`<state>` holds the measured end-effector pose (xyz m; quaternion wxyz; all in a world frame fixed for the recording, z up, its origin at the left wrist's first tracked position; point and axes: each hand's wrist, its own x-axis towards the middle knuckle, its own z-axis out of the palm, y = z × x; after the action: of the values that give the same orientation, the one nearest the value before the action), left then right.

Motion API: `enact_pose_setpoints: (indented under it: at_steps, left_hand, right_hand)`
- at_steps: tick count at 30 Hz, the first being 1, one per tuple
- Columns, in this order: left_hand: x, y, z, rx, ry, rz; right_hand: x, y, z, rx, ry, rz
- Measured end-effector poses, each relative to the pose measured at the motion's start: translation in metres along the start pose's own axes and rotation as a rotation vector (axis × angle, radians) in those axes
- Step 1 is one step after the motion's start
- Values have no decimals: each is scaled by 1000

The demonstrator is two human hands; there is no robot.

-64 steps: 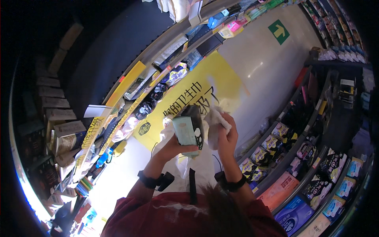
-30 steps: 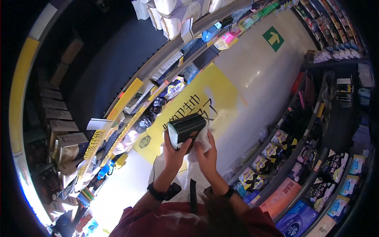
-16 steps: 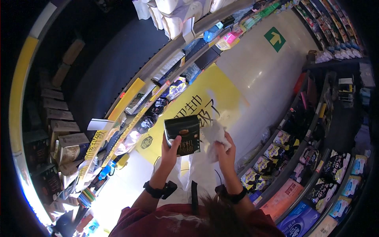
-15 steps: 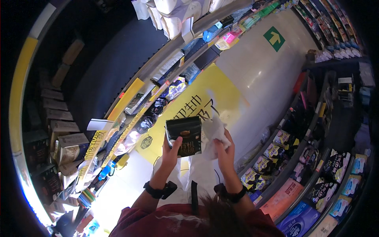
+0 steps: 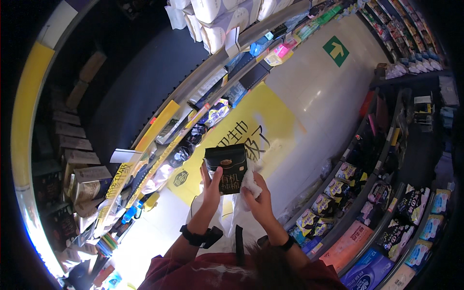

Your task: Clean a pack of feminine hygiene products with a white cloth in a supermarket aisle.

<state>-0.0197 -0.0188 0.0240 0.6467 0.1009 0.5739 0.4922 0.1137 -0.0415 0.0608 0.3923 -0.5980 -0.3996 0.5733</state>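
A dark box-shaped package (image 5: 232, 162) with gold lettering is held up in front of me. Around its left side my left hand (image 5: 210, 186) is closed, the thumb lying across the front. A crumpled white cloth or tissue (image 5: 250, 182) is bunched in my right hand (image 5: 260, 195), whose fingers are closed on it. That cloth touches the right edge of the package. Each wrist wears a black band.
To the left, a curved shelf (image 5: 159, 126) carries packs and price strips, with boxes (image 5: 89, 186) deeper in. On the right, more shelving holds black and yellow packs (image 5: 337, 187) and an orange pack (image 5: 348, 245). A yellow floor sticker (image 5: 270, 113) lies ahead.
My right hand has moved left and down, bringing the white cloth against the package's right edge. The cloth looks more bunched. The package has barely shifted in my left hand.
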Motion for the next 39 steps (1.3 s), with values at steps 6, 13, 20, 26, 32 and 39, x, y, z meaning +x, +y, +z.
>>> enact_pose_setpoints:
  at_steps: [6, 13, 20, 26, 32, 39]
  left_hand:
    - [3, 7, 13, 449, 130, 417]
    - [-5, -4, 22, 161, -79, 249]
    - [9, 2, 4, 388, -170, 106]
    - [-1, 36, 7, 235, -413, -206]
    - [-4, 25, -6, 21, -415, -332]
    - [-11, 25, -8, 24, -477, -331]
  right_hand:
    - [4, -5, 4, -278, 91, -165]
    - [5, -30, 22, -611, 231, -322]
    - [3, -33, 17, -462, 180, -334]
    - [2, -35, 11, -433, 93, -421]
    - [-6, -38, -1, -375, 32, -414]
    - [3, -43, -12, 23, 198, -168]
